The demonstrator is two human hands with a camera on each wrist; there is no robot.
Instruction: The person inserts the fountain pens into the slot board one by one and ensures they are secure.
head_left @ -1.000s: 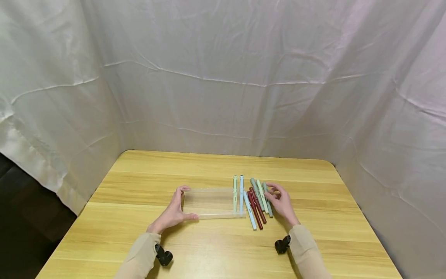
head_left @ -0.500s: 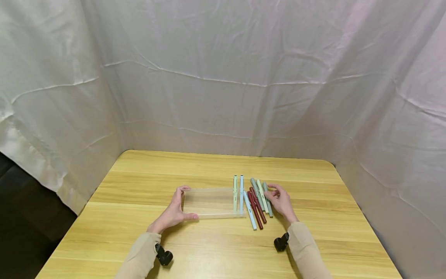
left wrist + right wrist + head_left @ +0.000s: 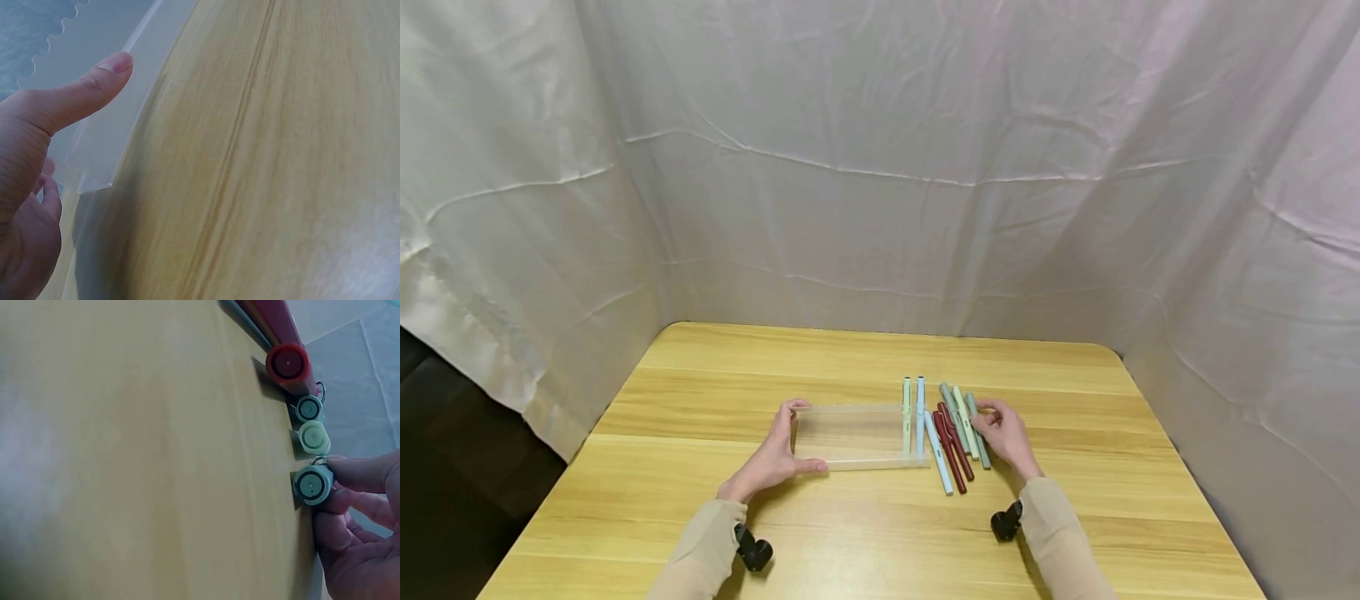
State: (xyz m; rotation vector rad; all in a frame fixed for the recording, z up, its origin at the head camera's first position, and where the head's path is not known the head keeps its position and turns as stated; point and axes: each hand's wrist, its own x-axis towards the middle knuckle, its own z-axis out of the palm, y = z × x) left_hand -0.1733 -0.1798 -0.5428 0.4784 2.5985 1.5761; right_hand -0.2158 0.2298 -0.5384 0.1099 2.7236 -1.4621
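My left hand (image 3: 772, 457) grips the left end of a clear plastic tray (image 3: 872, 463), thumb along the near wall and fingers at the far one. A scalloped edge on the tray shows in the left wrist view. At the tray's right end lie a light green pen (image 3: 906, 417) and a light blue pen (image 3: 920, 417), side by side, their tops past the far wall. My right hand (image 3: 1009, 440) pinches the rightmost grey-green pen (image 3: 312, 485) between thumb and fingers, low at the tabletop.
Between tray and right hand lie another light blue pen (image 3: 938, 454), two dark red pens (image 3: 950, 452), a second grey-green pen (image 3: 947, 393) and a second light green pen (image 3: 959, 408), close together and slanted. Pale curtains (image 3: 880, 233) surround the wooden table (image 3: 865, 533).
My right hand has shifted very slightly right, and the near end of the grey-green pen has moved a little right with it. The left hand and tray have stayed put.
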